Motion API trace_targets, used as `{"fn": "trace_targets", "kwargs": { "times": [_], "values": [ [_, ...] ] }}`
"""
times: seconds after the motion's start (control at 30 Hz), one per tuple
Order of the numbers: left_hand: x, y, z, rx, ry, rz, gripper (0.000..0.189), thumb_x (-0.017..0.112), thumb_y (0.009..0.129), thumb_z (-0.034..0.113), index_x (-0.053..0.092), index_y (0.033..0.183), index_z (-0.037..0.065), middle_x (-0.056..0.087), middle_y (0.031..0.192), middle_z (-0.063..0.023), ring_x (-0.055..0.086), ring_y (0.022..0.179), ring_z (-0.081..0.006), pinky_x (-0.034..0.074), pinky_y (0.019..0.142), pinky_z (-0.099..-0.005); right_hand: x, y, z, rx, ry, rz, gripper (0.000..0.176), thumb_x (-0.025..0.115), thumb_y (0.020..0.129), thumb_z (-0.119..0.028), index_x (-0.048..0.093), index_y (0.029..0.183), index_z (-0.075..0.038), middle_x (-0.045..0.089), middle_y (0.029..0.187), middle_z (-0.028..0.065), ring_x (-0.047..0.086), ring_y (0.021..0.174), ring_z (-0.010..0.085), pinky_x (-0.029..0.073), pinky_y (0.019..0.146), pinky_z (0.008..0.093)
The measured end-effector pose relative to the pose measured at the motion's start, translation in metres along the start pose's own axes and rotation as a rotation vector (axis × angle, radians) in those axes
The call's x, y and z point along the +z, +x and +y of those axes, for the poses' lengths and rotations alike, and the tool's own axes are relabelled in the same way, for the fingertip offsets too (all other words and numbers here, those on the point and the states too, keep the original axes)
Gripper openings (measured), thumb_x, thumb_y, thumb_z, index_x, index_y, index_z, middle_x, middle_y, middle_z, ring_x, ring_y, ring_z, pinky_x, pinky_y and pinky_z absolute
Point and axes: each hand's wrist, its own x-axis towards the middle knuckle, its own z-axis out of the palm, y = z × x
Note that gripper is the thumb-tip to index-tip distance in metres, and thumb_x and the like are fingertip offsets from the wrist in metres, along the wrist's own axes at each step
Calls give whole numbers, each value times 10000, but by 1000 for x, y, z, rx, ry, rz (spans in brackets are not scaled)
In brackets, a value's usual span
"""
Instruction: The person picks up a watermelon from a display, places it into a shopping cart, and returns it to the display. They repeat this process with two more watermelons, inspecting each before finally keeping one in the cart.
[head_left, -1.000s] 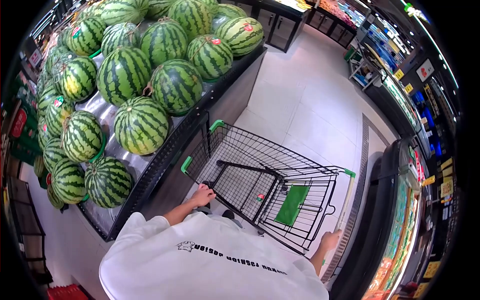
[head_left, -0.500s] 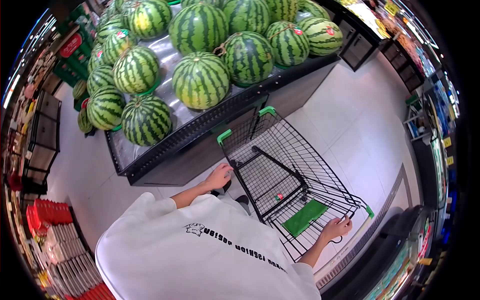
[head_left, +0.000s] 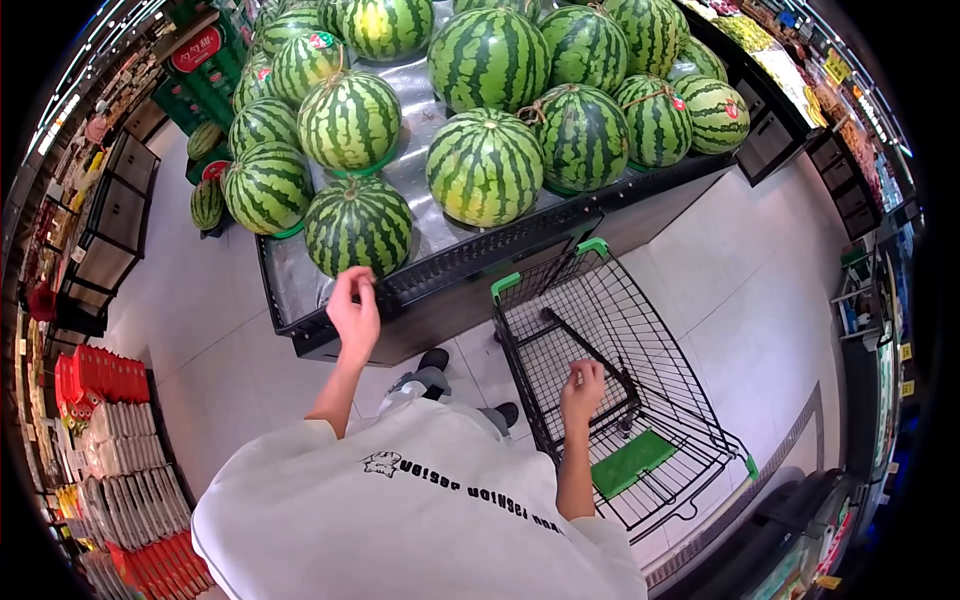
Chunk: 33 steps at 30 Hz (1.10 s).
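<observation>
My left hand is raised at the front edge of the display, loosely bent and holding nothing. Its fingertips overlap the lower edge of a round striped watermelon. To the right of that one, a larger, paler-striped watermelon sits near the front rim. My right hand is in the air over the black wire shopping cart, off its handle, with fingers slightly curled around nothing. The cart has green corner caps and a green seat flap.
More watermelons are heaped on the silver-topped display stand, which has a raised black rim. Stacked red and white packages stand at the left. Along the right runs a dark refrigerated case. Pale floor tiles lie between.
My left hand has risen from beside the cart to the front watermelon. My right hand has left the cart handle and moved left over the basket. The view has shifted left.
</observation>
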Motion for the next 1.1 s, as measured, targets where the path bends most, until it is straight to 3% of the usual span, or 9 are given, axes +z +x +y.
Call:
{"fn": "trace_targets", "kwargs": {
  "times": [0.13, 0.23, 0.4, 0.53, 0.63, 0.73, 0.87, 1.0, 1.1],
  "values": [
    [-35, 67, -15, 143, 121, 298, 109, 557, 897, 26, 604, 992, -1, 622, 931, -100, 596, 810, -187, 476, 744, -294, 46, 9, -48, -40, 37, -106, 157, 551, 743, 119, 611, 798, -16, 592, 882, 128, 592, 742, 300, 482, 637, 355],
    [-51, 104, -65, -118, -53, 222, 189, 527, 943, 142, 575, 1069, 10, 615, 990, -76, 573, 889, -166, 455, 799, -307, 76, 36, -100, -55, 80, -162, 172, 551, 761, 135, 624, 819, -10, 597, 897, 120, 596, 762, 275, 479, 637, 330],
    [-60, 123, -142, -874, -564, 1, 412, 426, 983, 405, 564, 1184, 72, 593, 1175, -57, 550, 1057, -148, 418, 897, -299, 134, 89, -200, -116, 244, -327, 215, 549, 839, 97, 627, 1012, -4, 598, 931, 152, 621, 822, 288, 508, 723, 350],
    [-56, 136, -150, -921, -770, -203, 524, 396, 978, 465, 528, 1296, 70, 571, 1283, -89, 516, 1151, -174, 376, 981, -303, 186, 120, -247, -257, 301, -382, 228, 521, 929, -30, 574, 1146, 16, 583, 1055, 166, 601, 954, 281, 479, 842, 331],
    [-52, 152, -137, -906, -817, -307, 571, 393, 972, 483, 515, 1326, 52, 568, 1291, -86, 507, 1181, -189, 355, 1019, -309, 226, 143, -248, -81, 398, -488, 330, 436, 1001, -198, 524, 1238, 15, 580, 1134, 162, 564, 1050, 248, 419, 955, 333],
    [-43, 158, -143, -874, -871, -358, 542, 378, 984, 444, 522, 1326, 48, 567, 1290, -72, 500, 1189, -185, 334, 1043, -305, 259, 159, -236, 353, 817, -703, 434, 359, 1035, -330, 508, 1280, -4, 566, 1225, 86, 513, 1146, 179, 359, 1025, 297],
    [-34, 139, -150, -929, -922, -268, 545, 420, 971, 450, 500, 1359, 75, 536, 1332, -42, 485, 1219, -167, 349, 1053, -317, 279, 161, -225, 921, 1074, -809, 567, 393, 989, -464, 488, 1338, -28, 570, 1296, 132, 558, 1156, 232, 419, 1024, 375],
    [-34, 140, -134, -989, -1067, -232, 507, 442, 955, 433, 533, 1323, 95, 557, 1297, -41, 513, 1183, -175, 395, 1018, -325, 283, 163, -231, 1035, 1161, -864, 635, 409, 957, -517, 487, 1346, -21, 573, 1295, 166, 580, 1136, 282, 445, 1011, 413],
    [-33, 142, -130, -1031, -1051, -245, 533, 353, 968, 375, 459, 1393, 71, 506, 1376, -66, 456, 1262, -202, 324, 1085, -340, 284, 161, -238, 995, 1261, -843, 632, 407, 959, -515, 492, 1338, -16, 574, 1294, 170, 586, 1127, 286, 452, 1005, 421]
  ]
}}
